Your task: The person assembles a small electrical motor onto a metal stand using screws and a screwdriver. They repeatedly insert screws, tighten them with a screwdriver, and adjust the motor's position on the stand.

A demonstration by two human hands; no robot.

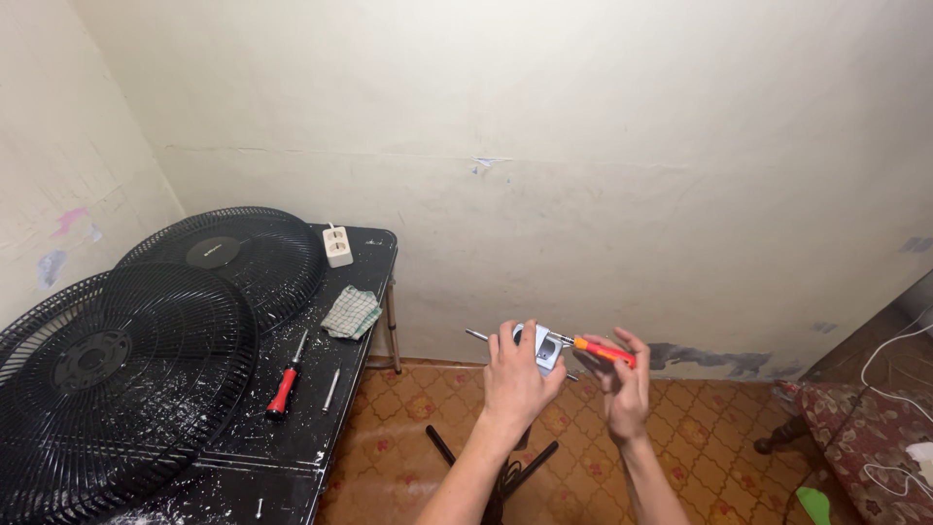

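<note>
My left hand holds a small grey-white motor part with a thin metal shaft sticking out to the left. My right hand grips a screwdriver with an orange-red handle, its tip pointing left against the part. Both hands are raised in front of me over the patterned floor, close together.
A black table stands at the left, speckled with white. On it lie two black fan grilles, a red-handled screwdriver, a checked cloth and a white power strip. A black stand base sits on the tiled floor below my hands.
</note>
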